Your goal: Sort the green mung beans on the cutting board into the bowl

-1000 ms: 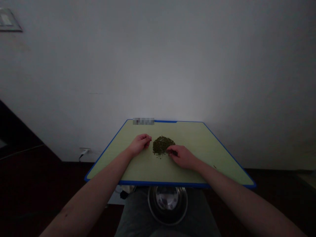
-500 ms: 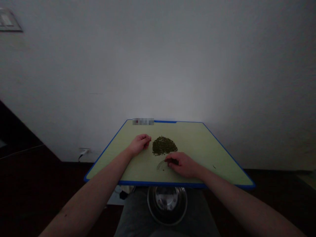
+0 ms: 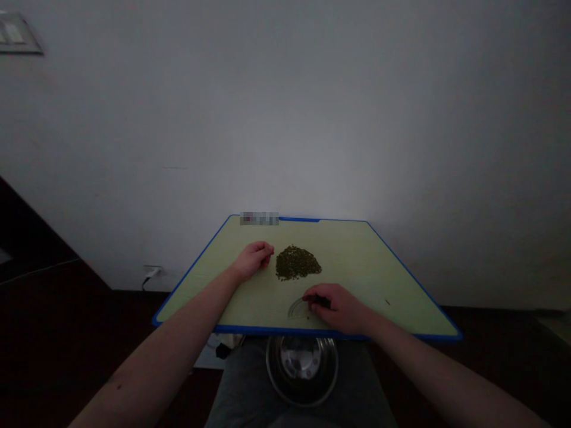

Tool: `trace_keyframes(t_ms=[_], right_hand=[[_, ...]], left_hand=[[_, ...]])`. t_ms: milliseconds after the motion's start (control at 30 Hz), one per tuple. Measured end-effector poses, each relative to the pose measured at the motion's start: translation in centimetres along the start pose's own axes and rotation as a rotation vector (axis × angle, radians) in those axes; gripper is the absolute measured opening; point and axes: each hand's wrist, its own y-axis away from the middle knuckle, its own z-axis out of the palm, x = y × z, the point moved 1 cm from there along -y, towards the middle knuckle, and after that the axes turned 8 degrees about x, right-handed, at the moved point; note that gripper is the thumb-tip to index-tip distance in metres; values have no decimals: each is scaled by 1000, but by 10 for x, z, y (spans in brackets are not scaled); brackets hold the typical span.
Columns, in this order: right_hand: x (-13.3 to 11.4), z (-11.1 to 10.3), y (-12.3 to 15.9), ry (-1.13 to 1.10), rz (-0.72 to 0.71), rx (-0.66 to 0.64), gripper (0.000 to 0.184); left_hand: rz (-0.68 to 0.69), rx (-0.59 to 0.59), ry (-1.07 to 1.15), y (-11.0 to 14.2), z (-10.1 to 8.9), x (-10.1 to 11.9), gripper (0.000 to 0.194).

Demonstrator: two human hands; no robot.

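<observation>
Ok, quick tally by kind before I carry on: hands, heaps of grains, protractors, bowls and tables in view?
Hands: 2, left hand and right hand
Heap of small green grains: 1
Clear protractor: 1
Metal bowl: 1
Blue-edged table: 1
Total: 6

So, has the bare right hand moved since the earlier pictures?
Yes, the bare right hand has moved toward the near blue edge of the pale green rectangular table, away from the dark-green grainy heap.
</observation>
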Motion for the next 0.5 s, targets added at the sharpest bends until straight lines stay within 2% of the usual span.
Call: trace_keyframes(t_ms=[500], right_hand=[[0,-8,20,20,59,18,29]], left_hand=[[14,6,4,-2,0,-2,27]])
